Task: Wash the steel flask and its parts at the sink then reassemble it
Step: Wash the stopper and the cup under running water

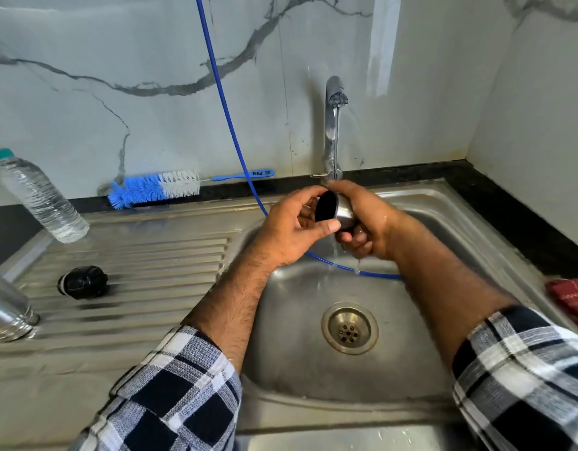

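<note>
A small steel cup lid [334, 209] with a black inside sits under the running tap [333, 125], above the sink basin [294, 297]. My right hand [362, 219] wraps round its steel outside. My left hand [294, 229] holds its rim, thumb across the front edge. Water runs off my hands into the basin. The black stopper [82, 282] lies on its side on the ribbed drainboard [144, 262]. The steel flask body [6, 307] lies at the far left edge, only partly in view.
A blue and white bottle brush [154, 187] lies along the back wall. A clear plastic water bottle [37, 195] stands at back left. A blue hose [229, 125] hangs down into the basin. A red cloth [572, 297] is at the right edge. The drain [349, 327] is open.
</note>
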`<state>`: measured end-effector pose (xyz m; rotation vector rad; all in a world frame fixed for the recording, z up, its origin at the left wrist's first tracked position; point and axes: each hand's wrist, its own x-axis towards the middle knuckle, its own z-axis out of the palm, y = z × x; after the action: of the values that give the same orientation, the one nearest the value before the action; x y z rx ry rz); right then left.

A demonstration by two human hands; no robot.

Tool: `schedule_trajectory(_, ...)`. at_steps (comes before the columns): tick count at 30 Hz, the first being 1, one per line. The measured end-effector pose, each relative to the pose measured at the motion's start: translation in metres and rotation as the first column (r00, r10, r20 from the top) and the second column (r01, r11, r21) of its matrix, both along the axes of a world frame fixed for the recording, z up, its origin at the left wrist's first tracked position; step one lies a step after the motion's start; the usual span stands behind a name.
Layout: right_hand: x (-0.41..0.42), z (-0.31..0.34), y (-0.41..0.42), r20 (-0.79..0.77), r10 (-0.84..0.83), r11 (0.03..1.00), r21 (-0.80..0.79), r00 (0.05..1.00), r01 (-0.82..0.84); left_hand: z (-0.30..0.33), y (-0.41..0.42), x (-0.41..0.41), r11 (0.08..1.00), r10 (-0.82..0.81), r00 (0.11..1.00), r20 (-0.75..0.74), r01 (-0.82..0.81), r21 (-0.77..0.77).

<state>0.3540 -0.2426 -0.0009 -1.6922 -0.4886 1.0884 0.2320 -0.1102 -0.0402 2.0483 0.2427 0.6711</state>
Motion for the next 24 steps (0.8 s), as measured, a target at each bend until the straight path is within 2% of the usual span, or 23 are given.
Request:
schedule_trajectory(2,0.002,-0.001,-0.002,-0.035,0.033,0.999,0.023,0.999,-0.032,-0.001,-0.002,0.001,0.998,0.051,0.998,-0.021,-0.051,0.037)
schedule_trajectory(3,0.0,-0.001,0.002,0.055,-0.006,0.998,0.058,0.998,0.002,0.002,-0.005,0.001,0.997,0.079,0.997,-0.026,-0.079,-0.014)
schedule_trajectory(4,-0.003,-0.002,0.007,0.203,-0.073,0.992,0.114,0.976,0.05,0.005,-0.009,0.001,0.988,0.095,0.995,-0.034,-0.099,-0.118)
schedule_trajectory(6,-0.01,-0.004,0.015,0.486,-0.226,0.956,0.276,0.844,0.098,0.01,-0.014,0.001,0.901,0.08,0.996,-0.049,-0.093,-0.423)
schedule_trajectory(8,-0.009,-0.014,0.02,0.629,-0.257,0.92,0.392,0.734,-0.013,0.018,-0.016,-0.001,0.748,0.052,0.996,-0.067,-0.083,-0.659)
schedule_trajectory(11,-0.002,-0.022,0.018,0.735,-0.085,0.857,0.399,0.673,-0.327,0.028,-0.012,-0.008,0.543,0.021,0.994,-0.11,-0.104,-0.834)
schedule_trajectory(13,0.001,-0.023,0.015,0.77,-0.012,0.798,0.392,0.639,-0.458,0.03,-0.007,-0.01,0.481,-0.004,0.988,-0.156,-0.135,-0.866)
schedule_trajectory(14,0.001,-0.022,0.014,0.763,-0.013,0.781,0.411,0.646,-0.47,0.031,-0.006,-0.011,0.477,-0.023,0.986,-0.168,-0.137,-0.868)
schedule_trajectory(18,-0.005,-0.019,0.011,0.818,-0.18,0.825,0.428,0.547,-0.369,0.035,-0.01,-0.01,0.468,-0.119,0.982,-0.146,-0.074,-0.88)
schedule_trajectory(22,-0.015,-0.013,0.008,0.821,-0.359,0.883,0.452,0.443,-0.122,0.036,-0.023,-0.007,0.456,-0.155,0.98,-0.126,-0.042,-0.889)
schedule_trajectory(24,-0.02,-0.008,0.008,0.802,-0.376,0.906,0.424,0.464,0.0,0.037,-0.025,-0.005,0.473,-0.105,0.991,-0.082,-0.022,-0.881)
